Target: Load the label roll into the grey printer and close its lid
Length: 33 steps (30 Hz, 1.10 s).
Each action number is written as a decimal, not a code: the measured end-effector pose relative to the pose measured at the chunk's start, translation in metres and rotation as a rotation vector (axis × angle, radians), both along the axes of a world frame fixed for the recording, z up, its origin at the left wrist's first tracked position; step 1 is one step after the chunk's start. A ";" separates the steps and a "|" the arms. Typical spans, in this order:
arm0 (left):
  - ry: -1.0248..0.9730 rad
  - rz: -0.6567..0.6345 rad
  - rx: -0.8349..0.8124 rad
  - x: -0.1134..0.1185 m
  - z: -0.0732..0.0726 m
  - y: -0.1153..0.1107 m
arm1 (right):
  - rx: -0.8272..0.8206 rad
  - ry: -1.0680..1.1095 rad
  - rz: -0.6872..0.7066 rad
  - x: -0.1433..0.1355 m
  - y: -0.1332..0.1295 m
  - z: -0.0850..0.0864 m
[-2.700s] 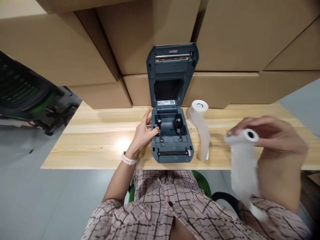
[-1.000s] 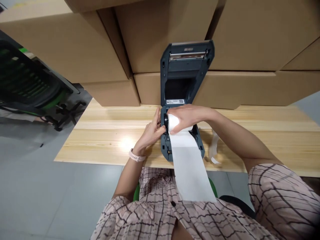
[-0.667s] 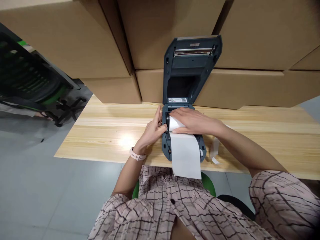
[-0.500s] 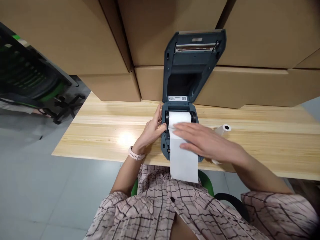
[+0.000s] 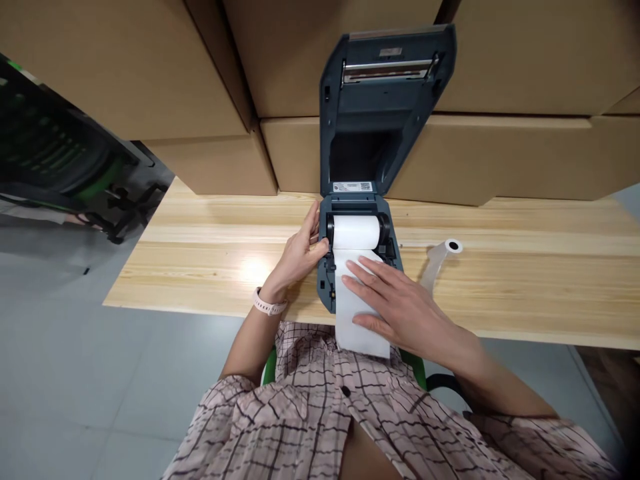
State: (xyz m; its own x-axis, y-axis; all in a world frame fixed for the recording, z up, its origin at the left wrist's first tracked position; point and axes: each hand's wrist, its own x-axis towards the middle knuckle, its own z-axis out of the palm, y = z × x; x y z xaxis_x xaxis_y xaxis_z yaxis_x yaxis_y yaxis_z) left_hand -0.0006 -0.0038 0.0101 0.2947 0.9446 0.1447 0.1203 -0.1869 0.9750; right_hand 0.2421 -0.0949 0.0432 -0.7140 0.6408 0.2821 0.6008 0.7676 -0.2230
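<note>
A dark blue-grey label printer [image 5: 325, 277] sits on the table with its lid [image 5: 384, 110] tilted up and back. Between two black holders lies a white label roll [image 5: 356, 232], and its paper strip [image 5: 356, 330] runs forward over the printer's front and hangs past the table edge. My left hand [image 5: 301, 252] grips the printer's left side, its thumb at the left roll holder and its fingers along the outer wall. Flat on the paper strip rests my right hand [image 5: 395, 300], fingers stretched out and slightly spread, covering the printer's front right part.
To the right of the printer stands a small white roll [image 5: 453, 247] with a strip of backing paper [image 5: 433, 267] trailing from it. Large cardboard boxes [image 5: 200, 167] line the back of the wooden table [image 5: 525, 267]. A dark chair [image 5: 65, 153] is at the far left.
My right hand has slid toward me along the paper strip, from near the roll to lower down. My left hand keeps its hold on the printer. The view has tilted slightly.
</note>
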 end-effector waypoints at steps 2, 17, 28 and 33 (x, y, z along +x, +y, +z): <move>0.016 -0.001 0.027 0.000 -0.002 0.001 | 0.034 0.013 -0.018 -0.002 -0.008 -0.003; 0.657 -0.041 0.691 0.023 0.015 -0.070 | -0.045 0.389 0.128 0.019 -0.005 0.019; 0.553 -0.106 0.850 0.029 0.012 -0.132 | -0.589 1.163 -0.164 0.027 0.217 0.118; 0.427 -0.103 0.827 0.021 0.013 -0.140 | -0.465 1.297 -0.072 0.009 0.199 0.111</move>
State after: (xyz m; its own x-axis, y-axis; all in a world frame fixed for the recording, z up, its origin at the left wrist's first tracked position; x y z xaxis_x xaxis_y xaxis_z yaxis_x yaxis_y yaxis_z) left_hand 0.0205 -0.1441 0.0233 0.5544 0.5565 0.6189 0.3822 -0.8308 0.4047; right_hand 0.2507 0.1039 0.1545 -0.0687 0.8825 0.4653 -0.1972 0.4452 -0.8734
